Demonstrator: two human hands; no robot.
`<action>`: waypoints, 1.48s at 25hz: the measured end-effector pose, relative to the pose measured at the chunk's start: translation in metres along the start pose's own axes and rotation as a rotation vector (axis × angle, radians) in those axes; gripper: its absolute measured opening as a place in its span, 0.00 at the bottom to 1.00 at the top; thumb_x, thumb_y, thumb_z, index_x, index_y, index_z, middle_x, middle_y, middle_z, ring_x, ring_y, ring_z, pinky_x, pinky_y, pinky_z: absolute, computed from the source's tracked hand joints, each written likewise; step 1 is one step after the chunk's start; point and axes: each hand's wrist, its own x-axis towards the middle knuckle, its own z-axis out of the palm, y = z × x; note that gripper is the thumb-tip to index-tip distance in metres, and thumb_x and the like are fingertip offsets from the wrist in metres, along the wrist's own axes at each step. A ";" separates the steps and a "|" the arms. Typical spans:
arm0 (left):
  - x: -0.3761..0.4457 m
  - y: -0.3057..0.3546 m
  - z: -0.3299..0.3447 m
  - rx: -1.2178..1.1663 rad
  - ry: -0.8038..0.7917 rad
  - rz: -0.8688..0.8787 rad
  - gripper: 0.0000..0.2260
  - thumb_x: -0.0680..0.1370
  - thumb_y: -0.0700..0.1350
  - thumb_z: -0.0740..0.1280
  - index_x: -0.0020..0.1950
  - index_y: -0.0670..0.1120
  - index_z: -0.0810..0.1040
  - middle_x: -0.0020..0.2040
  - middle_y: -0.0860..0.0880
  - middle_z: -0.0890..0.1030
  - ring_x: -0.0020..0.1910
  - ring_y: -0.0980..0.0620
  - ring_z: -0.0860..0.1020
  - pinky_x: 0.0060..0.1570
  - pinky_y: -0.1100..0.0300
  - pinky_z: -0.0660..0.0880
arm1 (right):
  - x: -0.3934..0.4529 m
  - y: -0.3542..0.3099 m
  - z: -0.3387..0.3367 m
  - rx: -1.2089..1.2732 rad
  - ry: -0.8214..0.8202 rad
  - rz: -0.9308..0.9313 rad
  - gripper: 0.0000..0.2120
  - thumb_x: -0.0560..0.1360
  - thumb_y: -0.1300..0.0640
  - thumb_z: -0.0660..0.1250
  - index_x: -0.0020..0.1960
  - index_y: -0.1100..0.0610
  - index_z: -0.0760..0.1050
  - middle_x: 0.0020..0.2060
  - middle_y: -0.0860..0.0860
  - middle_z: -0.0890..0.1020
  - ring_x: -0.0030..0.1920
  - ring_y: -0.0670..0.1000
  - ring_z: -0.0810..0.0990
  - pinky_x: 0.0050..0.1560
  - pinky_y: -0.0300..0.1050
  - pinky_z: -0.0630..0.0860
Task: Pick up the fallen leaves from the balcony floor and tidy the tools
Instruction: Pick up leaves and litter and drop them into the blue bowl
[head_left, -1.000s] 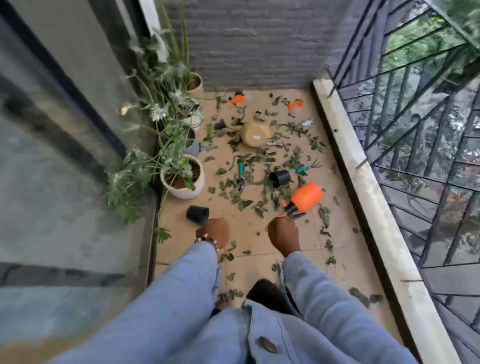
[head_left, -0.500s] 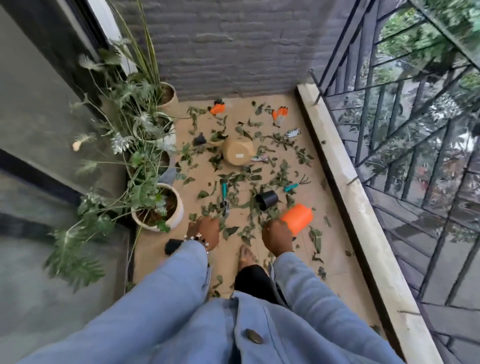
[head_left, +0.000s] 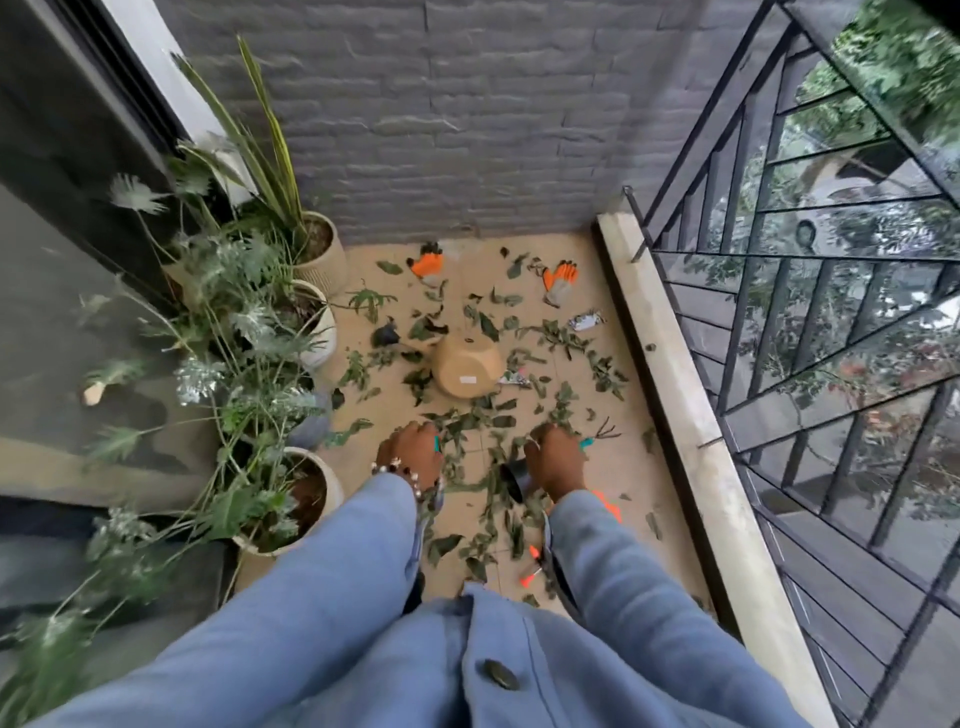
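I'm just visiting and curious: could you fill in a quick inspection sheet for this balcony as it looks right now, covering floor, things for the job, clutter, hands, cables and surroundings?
Surface: tan tiled floor, strewn with litter.
Job's things: leaves scattered over most of the floor; teal hand rake by the right hand; two orange gloves near the wall.
Clutter: tan pot lying overturned; small black pot on its side; foil wrapper.
Hands: left hand and right hand both down among the leaves; grips blurred, cannot tell.
Cables: nothing seen.
Surroundings: potted plants along the left; grey brick wall ahead; black railing on the right.
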 end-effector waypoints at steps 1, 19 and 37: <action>0.013 -0.004 -0.005 -0.002 0.002 0.006 0.19 0.80 0.47 0.60 0.71 0.46 0.68 0.67 0.43 0.72 0.65 0.41 0.71 0.62 0.50 0.70 | 0.011 -0.004 0.003 0.000 -0.030 0.003 0.15 0.76 0.54 0.60 0.56 0.62 0.76 0.53 0.63 0.80 0.56 0.63 0.77 0.53 0.51 0.74; 0.304 -0.159 -0.231 0.057 -0.025 0.092 0.20 0.79 0.46 0.62 0.71 0.44 0.68 0.67 0.41 0.73 0.65 0.39 0.71 0.63 0.48 0.70 | 0.256 -0.278 -0.012 0.100 0.003 0.004 0.16 0.77 0.50 0.61 0.58 0.59 0.75 0.54 0.59 0.80 0.57 0.61 0.77 0.56 0.49 0.74; 0.533 -0.048 -0.362 0.061 0.004 0.324 0.18 0.79 0.44 0.62 0.70 0.45 0.71 0.68 0.42 0.73 0.66 0.41 0.71 0.63 0.53 0.70 | 0.457 -0.275 -0.129 0.243 0.154 0.311 0.16 0.78 0.52 0.63 0.60 0.60 0.76 0.57 0.59 0.80 0.58 0.59 0.78 0.57 0.48 0.74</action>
